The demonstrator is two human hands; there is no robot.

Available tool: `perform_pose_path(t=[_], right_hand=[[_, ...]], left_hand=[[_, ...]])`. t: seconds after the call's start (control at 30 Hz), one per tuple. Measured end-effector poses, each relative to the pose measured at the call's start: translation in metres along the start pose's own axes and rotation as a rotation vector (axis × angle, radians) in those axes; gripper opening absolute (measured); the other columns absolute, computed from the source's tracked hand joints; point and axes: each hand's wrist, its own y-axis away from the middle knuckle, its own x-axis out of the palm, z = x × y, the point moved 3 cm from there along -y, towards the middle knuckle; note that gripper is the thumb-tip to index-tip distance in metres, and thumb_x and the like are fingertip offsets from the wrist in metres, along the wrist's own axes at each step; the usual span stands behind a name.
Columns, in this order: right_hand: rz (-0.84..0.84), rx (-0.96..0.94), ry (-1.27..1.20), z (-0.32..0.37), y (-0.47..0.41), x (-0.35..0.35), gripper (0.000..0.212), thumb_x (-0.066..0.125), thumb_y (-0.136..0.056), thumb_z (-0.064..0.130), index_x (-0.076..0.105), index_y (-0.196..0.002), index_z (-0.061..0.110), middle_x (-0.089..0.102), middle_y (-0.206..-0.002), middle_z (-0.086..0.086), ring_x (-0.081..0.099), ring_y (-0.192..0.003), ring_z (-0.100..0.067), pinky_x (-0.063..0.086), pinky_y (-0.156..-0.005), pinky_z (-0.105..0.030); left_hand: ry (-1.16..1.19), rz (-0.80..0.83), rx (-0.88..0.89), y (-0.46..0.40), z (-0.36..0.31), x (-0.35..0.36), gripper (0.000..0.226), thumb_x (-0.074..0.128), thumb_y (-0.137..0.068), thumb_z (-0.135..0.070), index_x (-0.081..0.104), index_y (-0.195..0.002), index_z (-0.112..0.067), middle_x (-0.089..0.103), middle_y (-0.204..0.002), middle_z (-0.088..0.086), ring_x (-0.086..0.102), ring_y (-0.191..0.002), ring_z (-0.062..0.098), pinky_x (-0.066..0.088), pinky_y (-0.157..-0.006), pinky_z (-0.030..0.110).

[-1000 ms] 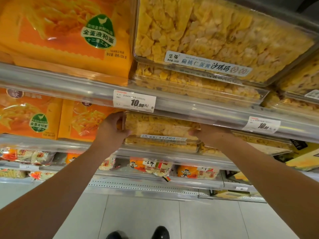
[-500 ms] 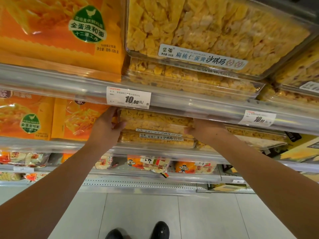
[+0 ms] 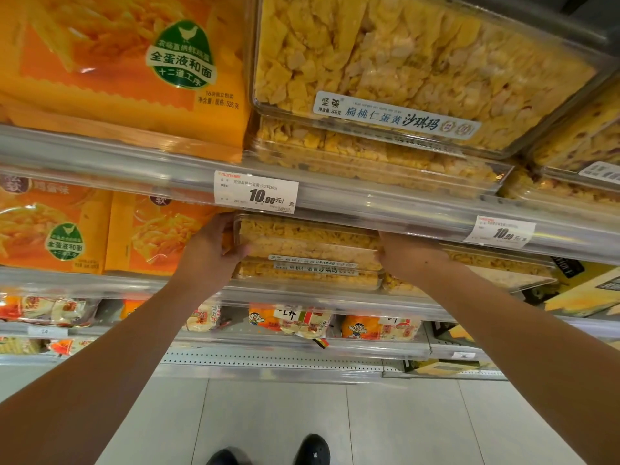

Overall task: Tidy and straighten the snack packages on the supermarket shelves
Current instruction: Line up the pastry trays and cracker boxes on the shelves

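Gripping the stacked clear sachima boxes (image 3: 308, 253) at frame centre, the left hand (image 3: 209, 253) curls around their left end; the right hand (image 3: 407, 260) clasps the right end. Push evenly, squaring both boxes against the shelf rail (image 3: 100, 283).

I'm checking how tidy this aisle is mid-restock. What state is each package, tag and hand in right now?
Left hand: grips the stack's left end.
Right hand: grips the stack's right end.
Stack of clear boxes: lids closed, sitting flat on the middle shelf.
Top-shelf clear box: lid closed, tilted, leaning on the box below.
Orange bag: sealed, upright.
Price tag: clipped on the rail, straight.
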Motion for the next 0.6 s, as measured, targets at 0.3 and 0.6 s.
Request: perform_pose_path(t=[0.3,0.6], right_hand=[[-0.02,-0.019,0.012,-0.001,-0.003,0.004,0.016,0.047,-0.1,0.022,0.047,-0.115,0.018,0.047,-0.082,0.002,0.06,-0.086,-0.022,0.055,-0.075,-0.034],[-0.039,-0.019,0.037,-0.002,-0.011,0.012,0.006,0.045,-0.099,0.027,0.041,-0.097,0.023,0.041,-0.075,0.005,0.058,-0.083,-0.021,0.051,-0.071,-0.033]], left_hand=[[0.012,-0.002,0.013,0.003,-0.003,-0.003,0.038,0.074,-0.084,-0.013,0.057,-0.118,-0.017,0.063,-0.095,-0.008,0.067,-0.088,0.028,0.051,-0.077,0.037],[-0.031,0.027,-0.005,0.001,-0.006,-0.002,0.044,0.071,-0.086,-0.015,0.053,-0.127,-0.014,0.06,-0.107,-0.002,0.063,-0.099,0.028,0.043,-0.079,0.03]])
